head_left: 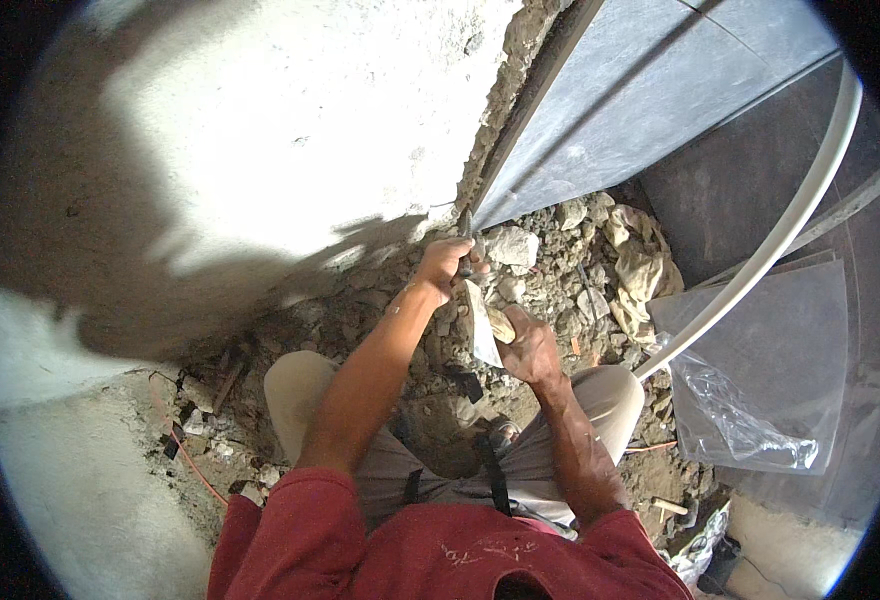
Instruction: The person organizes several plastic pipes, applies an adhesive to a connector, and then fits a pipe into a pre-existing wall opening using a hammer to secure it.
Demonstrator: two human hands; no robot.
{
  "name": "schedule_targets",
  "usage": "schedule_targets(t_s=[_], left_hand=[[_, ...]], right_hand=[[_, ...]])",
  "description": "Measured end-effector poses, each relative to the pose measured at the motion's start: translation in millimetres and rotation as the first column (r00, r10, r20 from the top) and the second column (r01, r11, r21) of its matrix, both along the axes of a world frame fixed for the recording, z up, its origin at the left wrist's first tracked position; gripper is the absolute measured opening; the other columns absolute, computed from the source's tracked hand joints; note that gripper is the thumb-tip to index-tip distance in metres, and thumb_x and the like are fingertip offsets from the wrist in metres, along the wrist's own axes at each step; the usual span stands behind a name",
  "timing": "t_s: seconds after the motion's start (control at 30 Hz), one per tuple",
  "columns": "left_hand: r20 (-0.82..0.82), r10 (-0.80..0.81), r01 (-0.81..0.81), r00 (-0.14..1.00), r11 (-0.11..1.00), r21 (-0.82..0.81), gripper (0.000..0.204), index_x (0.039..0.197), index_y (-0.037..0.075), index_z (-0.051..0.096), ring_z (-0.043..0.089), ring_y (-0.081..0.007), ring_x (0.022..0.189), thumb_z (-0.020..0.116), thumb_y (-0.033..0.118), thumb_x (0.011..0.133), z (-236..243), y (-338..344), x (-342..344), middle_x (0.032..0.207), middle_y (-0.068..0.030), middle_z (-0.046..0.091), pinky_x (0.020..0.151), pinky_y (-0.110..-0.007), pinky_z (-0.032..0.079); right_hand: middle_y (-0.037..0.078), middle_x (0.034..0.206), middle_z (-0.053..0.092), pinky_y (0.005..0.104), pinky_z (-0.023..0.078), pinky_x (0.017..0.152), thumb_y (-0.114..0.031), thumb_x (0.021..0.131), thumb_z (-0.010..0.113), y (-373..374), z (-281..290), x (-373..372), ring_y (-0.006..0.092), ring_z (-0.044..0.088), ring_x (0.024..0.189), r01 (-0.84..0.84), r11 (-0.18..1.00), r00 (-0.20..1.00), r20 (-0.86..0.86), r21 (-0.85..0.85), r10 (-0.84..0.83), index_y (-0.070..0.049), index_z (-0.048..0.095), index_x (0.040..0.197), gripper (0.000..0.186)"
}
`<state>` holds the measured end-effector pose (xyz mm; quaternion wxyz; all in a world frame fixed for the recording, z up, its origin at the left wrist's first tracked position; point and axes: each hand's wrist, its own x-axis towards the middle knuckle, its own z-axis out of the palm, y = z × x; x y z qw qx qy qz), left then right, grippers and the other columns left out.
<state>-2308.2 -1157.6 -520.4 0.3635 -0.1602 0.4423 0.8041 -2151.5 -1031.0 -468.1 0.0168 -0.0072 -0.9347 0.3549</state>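
My left hand (446,266) is closed around a dark chisel (466,226), whose upper end meets the broken lower corner of the white wall (290,110), beside the grey panel. Just below and to the right, my right hand (531,347) grips the wooden handle of a hammer (481,325). Its long pale head lies between my two hands, slightly below the left one, apart from the wall. Fingers partly hide both tools.
Rubble and stones (512,248) cover the ground around my knees. A large grey panel (650,90) leans at the upper right. A white pipe (800,215) curves down to my right knee. Plastic-wrapped grey sheets (775,350) and a crumpled tan sack (640,255) lie at the right.
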Motion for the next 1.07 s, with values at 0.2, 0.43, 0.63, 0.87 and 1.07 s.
schedule_targets(t_s=[0.2,0.43,0.63,0.87,1.07], left_hand=[[-0.198,-0.208,0.211,0.958,0.977,-0.009,0.023,0.100,-0.002,0.062,0.059,-0.0145,0.058,0.058,0.018,0.089,-18,-19,-17,0.075,-0.0047,0.061,0.054,-0.029,0.050],[-0.081,-0.227,0.232,0.971,0.971,0.061,0.023,0.099,-0.002,0.063,0.055,-0.0106,0.065,0.055,0.018,0.091,-21,-17,-19,0.074,-0.0029,0.060,0.059,-0.024,0.042],[-0.059,-0.132,0.130,0.989,0.991,-0.039,0.015,0.094,0.000,0.061,0.053,-0.0100,0.058,0.056,0.013,0.091,-14,-6,-12,0.075,-0.0042,0.059,0.051,-0.021,0.042],[-0.074,-0.139,0.150,0.988,0.974,0.169,0.010,0.089,0.003,0.061,0.053,-0.0105,0.055,0.057,0.013,0.088,-24,-10,-15,0.076,-0.0036,0.060,0.050,-0.026,0.043],[-0.114,-0.256,0.279,0.960,0.910,0.306,0.012,0.092,-0.001,0.059,0.056,-0.0125,0.067,0.055,0.010,0.089,-27,-13,-29,0.077,-0.0063,0.058,0.059,-0.028,0.049]], right_hand=[[0.014,0.075,0.059,0.0407,0.051,0.061,-0.013,0.065,0.067,-10,18,-4,0.0330,0.061,0.068,-0.205,0.979,0.955,-0.224,-0.020,0.196,-0.006,0.059,0.097,0.034],[0.012,0.069,0.058,0.0403,0.050,0.052,-0.015,0.068,0.067,0,-39,-22,0.0327,0.059,0.057,0.065,0.947,0.979,0.165,0.315,-0.123,-0.008,0.053,0.093,0.029],[0.012,0.074,0.059,0.0368,0.048,0.049,-0.021,0.068,0.069,3,-29,-15,0.0275,0.058,0.056,-0.182,0.981,0.917,-0.347,0.070,0.195,-0.007,0.056,0.087,0.027],[0.013,0.069,0.057,0.0384,0.047,0.049,-0.025,0.071,0.069,-13,-24,-14,0.0301,0.059,0.059,-0.050,0.998,0.959,-0.277,0.047,0.061,-0.006,0.055,0.087,0.028],[0.014,0.064,0.064,0.0352,0.050,0.045,-0.016,0.076,0.066,7,-54,-22,0.0238,0.059,0.048,0.104,0.960,0.993,0.033,0.262,-0.116,-0.007,0.051,0.128,0.055]])
